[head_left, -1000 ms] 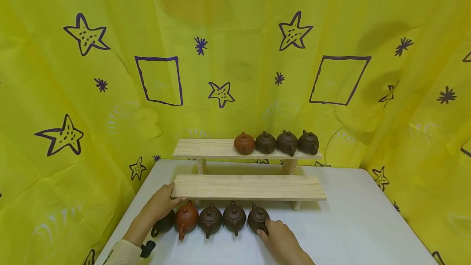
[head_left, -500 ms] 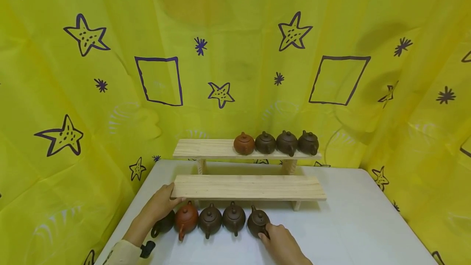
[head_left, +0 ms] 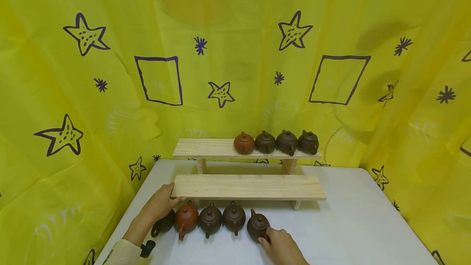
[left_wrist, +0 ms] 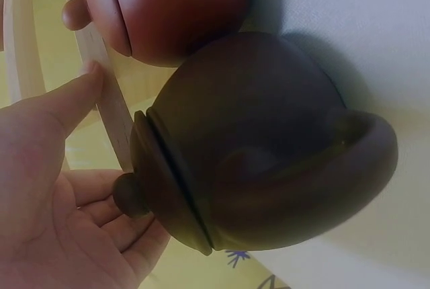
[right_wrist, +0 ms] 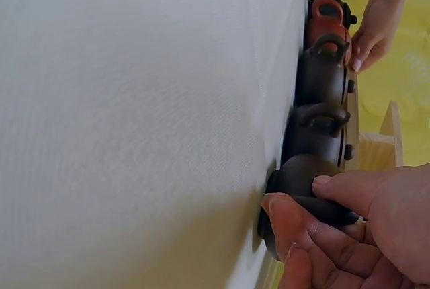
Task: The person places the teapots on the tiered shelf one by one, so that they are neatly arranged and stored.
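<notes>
My right hand (head_left: 283,246) pinches the handle of a dark brown teapot (head_left: 257,226) at the right end of the front row on the table. In the right wrist view its thumb and fingers (right_wrist: 285,222) close on that handle. My left hand (head_left: 160,203) grips the left end of the lower wooden shelf (head_left: 250,187), thumb at the front edge. Beneath this hand stands another dark teapot (left_wrist: 255,148), partly hidden in the head view. Between the two end pots are a reddish teapot (head_left: 186,218) and two dark teapots, one (head_left: 210,219) beside the other (head_left: 234,217).
Behind the lower board rises an upper wooden shelf (head_left: 202,148). On its right half stand a reddish teapot (head_left: 244,144) and three dark teapots (head_left: 287,142). Both shelves rest on a white table (head_left: 353,224), with a yellow patterned curtain (head_left: 235,52) around it.
My right hand has drawn the dark teapot slightly back toward me, away from the lower shelf. The left hand has stayed at the shelf end.
</notes>
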Action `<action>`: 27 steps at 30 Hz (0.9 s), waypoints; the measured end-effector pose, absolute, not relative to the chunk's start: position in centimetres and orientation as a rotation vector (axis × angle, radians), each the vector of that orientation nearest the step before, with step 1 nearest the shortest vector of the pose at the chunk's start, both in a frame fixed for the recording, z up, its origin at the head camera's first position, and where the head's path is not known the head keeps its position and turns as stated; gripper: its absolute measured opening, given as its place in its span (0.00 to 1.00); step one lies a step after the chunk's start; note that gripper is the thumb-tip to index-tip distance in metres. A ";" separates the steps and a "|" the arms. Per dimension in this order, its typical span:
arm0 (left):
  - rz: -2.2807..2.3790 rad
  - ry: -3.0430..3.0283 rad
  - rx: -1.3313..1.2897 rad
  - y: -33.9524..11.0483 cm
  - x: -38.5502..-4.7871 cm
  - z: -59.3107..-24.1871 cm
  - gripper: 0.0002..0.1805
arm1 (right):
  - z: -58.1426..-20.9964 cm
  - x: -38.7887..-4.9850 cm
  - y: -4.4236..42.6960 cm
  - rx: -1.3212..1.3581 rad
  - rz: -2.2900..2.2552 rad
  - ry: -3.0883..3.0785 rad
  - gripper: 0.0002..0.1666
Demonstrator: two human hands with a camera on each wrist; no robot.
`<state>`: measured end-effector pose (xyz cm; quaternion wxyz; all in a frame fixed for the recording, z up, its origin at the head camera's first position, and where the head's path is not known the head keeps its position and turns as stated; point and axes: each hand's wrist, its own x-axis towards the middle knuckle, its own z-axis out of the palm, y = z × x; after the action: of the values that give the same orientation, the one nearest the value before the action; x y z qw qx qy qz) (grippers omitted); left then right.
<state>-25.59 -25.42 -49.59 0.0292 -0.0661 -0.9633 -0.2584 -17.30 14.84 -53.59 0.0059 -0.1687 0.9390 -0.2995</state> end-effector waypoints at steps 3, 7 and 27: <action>-0.799 -2.970 -0.206 -25.5 -25.7 -49.7 0.41 | -53.4 -17.1 14.9 -0.548 -0.964 2.920 0.16; -0.788 -2.975 -0.201 -25.5 -25.7 -49.7 0.40 | -53.1 -16.8 15.0 -0.575 -0.989 2.915 0.16; -0.786 -2.974 -0.205 -25.5 -25.8 -49.7 0.41 | -48.1 -16.9 13.7 -0.711 -1.094 2.943 0.15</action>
<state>-25.83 -25.51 -49.68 0.0292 -0.0666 -0.9642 -0.2548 -16.89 13.70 -48.13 -0.0390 -0.2206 0.9135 -0.3396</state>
